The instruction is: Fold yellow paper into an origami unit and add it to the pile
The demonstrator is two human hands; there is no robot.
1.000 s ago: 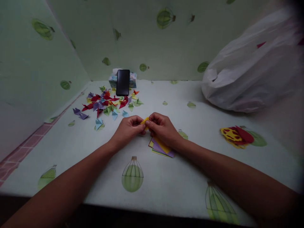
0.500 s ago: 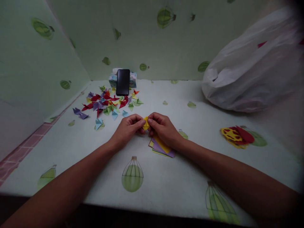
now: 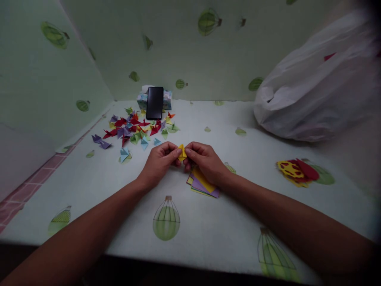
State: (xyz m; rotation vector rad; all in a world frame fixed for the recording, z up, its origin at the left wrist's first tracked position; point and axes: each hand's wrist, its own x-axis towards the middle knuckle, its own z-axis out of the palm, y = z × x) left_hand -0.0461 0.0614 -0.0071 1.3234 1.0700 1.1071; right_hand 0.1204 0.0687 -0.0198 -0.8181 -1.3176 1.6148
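As yellow paper (image 3: pixel 182 153) sits between them, the left hand (image 3: pixel 160 161) and right hand (image 3: pixel 206 161) pinch its sides.

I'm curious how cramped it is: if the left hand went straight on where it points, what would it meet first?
Past the yellow paper it is pinching, the left hand would likely meet the right hand first, though exact depth is hard to judge.

Your folded paper (image 3: pixel 182 153) is yellow, your pale bench (image 3: pixel 214 230) has green balloon prints (image 3: pixel 166 223), your origami birds (image 3: pixel 135 137) mix red, purple, blue, green.
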